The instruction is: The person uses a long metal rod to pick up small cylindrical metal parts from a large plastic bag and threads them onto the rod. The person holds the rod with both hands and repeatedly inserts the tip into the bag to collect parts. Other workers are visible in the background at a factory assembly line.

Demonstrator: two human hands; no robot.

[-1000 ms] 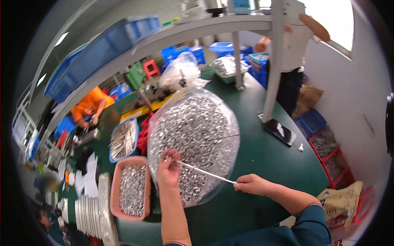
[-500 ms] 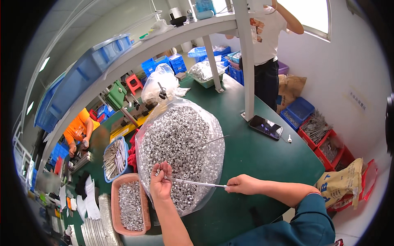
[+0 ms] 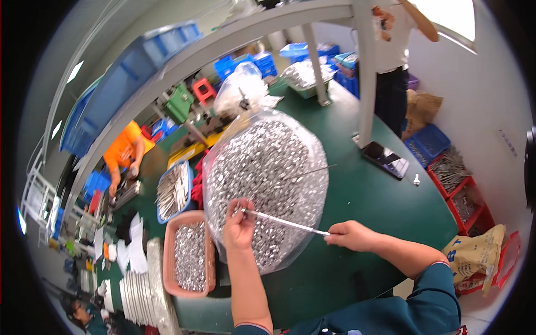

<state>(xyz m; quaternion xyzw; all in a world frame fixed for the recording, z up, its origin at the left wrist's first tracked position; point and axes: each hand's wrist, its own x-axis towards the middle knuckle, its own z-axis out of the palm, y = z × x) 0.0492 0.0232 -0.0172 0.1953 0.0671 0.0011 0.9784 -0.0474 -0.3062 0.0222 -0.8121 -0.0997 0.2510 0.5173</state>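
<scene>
The left hand [image 3: 239, 228] is closed around one end of a thin metal rod [image 3: 287, 223], its grip clamped on that end above the heap of small silver parts. The right hand [image 3: 350, 235] pinches the other end of the rod, fingers together on it, over the bare green counter [image 3: 368, 190] just beside the heap. The rod runs between the two hands, slightly tilted, its left end over the parts and its right end off the edge of the pile.

The small silver parts lie in a large clear plastic bag [image 3: 262, 178], spread open on the counter in front of the person. Left of the bag sits a pink tray [image 3: 169, 262] holding more of the same parts. Beyond it, a blue tray [image 3: 174, 190] carries long metal pieces. A stack of white plates [image 3: 137, 293] stands at the lower left. A dark phone [image 3: 385, 159] lies on the counter to the right, near a white post [image 3: 365, 72].

One person in an orange top [image 3: 125, 151] works at the far left; another in a white top [image 3: 393, 39] stands behind the post.
</scene>
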